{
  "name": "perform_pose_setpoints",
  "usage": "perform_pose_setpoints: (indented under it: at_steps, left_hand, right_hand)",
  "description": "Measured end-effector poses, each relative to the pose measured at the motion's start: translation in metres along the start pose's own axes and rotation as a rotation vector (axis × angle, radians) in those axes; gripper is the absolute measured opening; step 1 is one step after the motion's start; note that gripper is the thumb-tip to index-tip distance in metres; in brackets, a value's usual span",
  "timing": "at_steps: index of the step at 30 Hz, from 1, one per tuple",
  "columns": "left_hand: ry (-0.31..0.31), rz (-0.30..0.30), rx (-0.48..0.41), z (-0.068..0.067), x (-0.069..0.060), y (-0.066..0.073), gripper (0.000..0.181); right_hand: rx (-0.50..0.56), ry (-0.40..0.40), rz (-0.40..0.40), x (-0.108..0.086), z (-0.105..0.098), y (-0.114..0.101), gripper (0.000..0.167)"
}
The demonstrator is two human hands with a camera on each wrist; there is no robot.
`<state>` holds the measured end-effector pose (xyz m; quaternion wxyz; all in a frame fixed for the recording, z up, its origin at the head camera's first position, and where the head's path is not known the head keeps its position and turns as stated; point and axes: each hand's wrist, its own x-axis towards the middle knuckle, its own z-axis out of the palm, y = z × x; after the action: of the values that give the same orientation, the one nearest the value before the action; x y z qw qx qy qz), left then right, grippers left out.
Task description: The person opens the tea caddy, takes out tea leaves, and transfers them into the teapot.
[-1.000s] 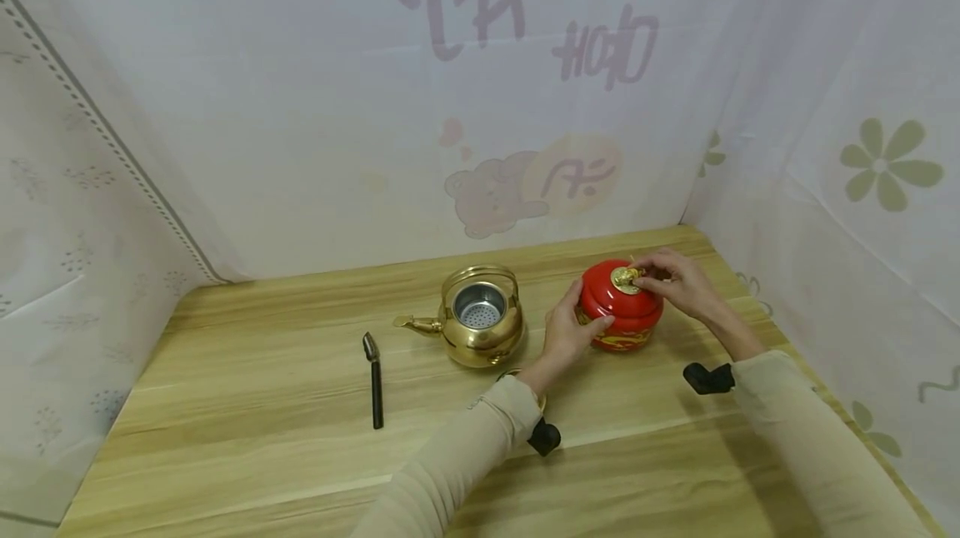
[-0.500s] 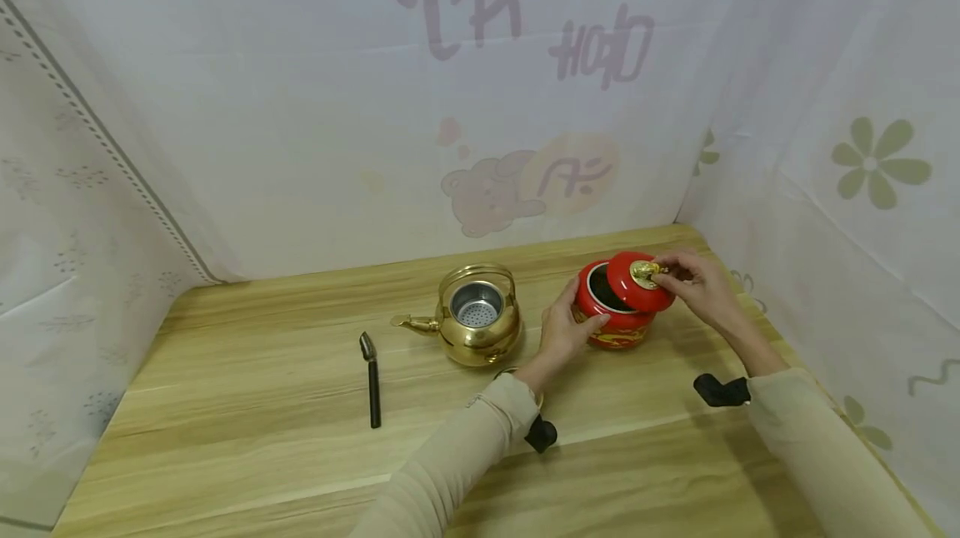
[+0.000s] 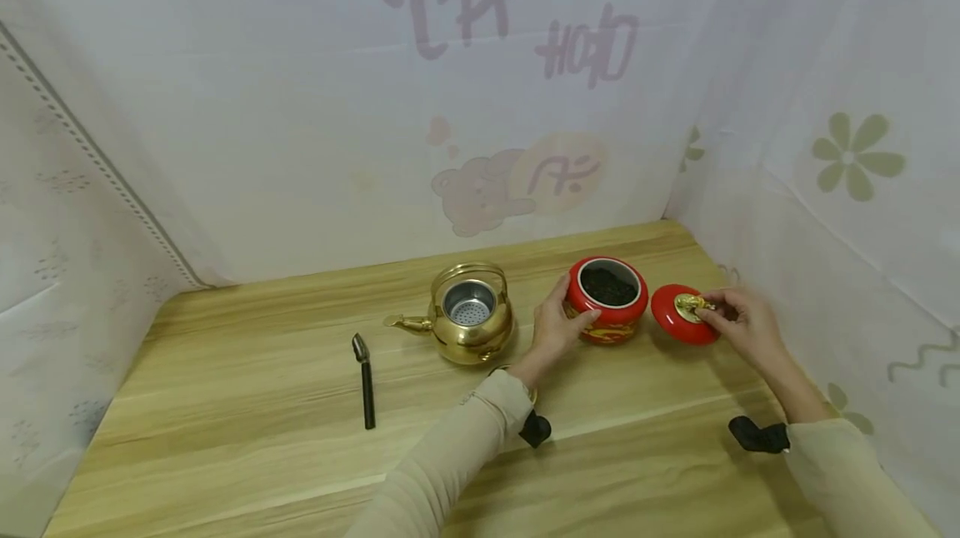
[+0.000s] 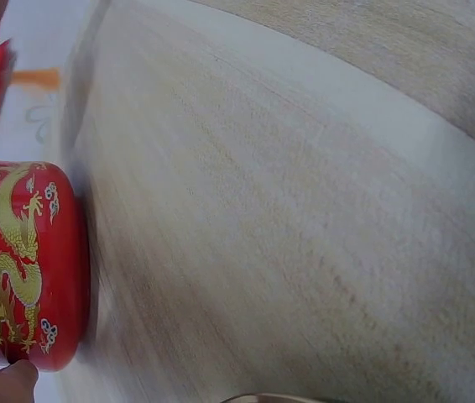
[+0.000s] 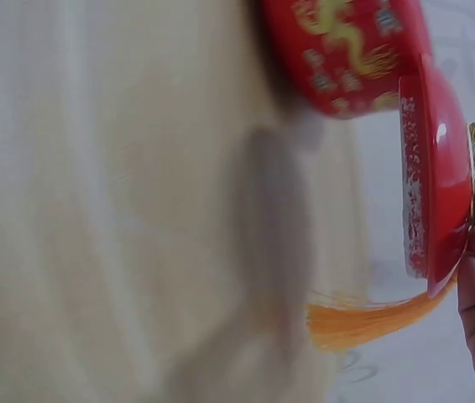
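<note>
A red jar [image 3: 609, 323] with a golden dragon pattern stands uncovered on the table, dark tea leaves [image 3: 609, 284] inside it. My left hand [image 3: 557, 326] grips the jar's left side, thumb in front and fingers round the back. Just right of the jar, my right hand [image 3: 744, 323] pinches the gold knob of the red lid [image 3: 670, 313]. In the right wrist view the lid [image 5: 447, 176] hangs above the table, apart from the jar, with an orange tassel [image 5: 363, 323] dangling from it. The left wrist view shows the jar's dragon side [image 4: 32, 269] and one fingertip.
Left of the jar stands a gold teapot [image 3: 471, 340] with a perforated strainer in its open top and its spout to the left. Farther left lies a black-handled metal scoop [image 3: 365, 384]. Printed cloth [image 3: 315, 146] walls the wooden table [image 3: 262, 421] at the back and sides.
My right hand has lifted the lid off the jar and carried it to the right, uncovering the tea leaves. My left hand has kept its grip on the jar.
</note>
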<state>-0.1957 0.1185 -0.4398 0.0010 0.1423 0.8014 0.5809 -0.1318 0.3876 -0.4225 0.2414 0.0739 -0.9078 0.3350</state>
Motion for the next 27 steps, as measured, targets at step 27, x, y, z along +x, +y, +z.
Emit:
perform_pose_setpoints:
  at_steps: [27]
  left_hand:
    - [-0.023,-0.027,0.035,0.0,0.002,-0.002,0.072]
  right_hand:
    - [-0.11,0.002,0.101,-0.043,0.024,0.011,0.018]
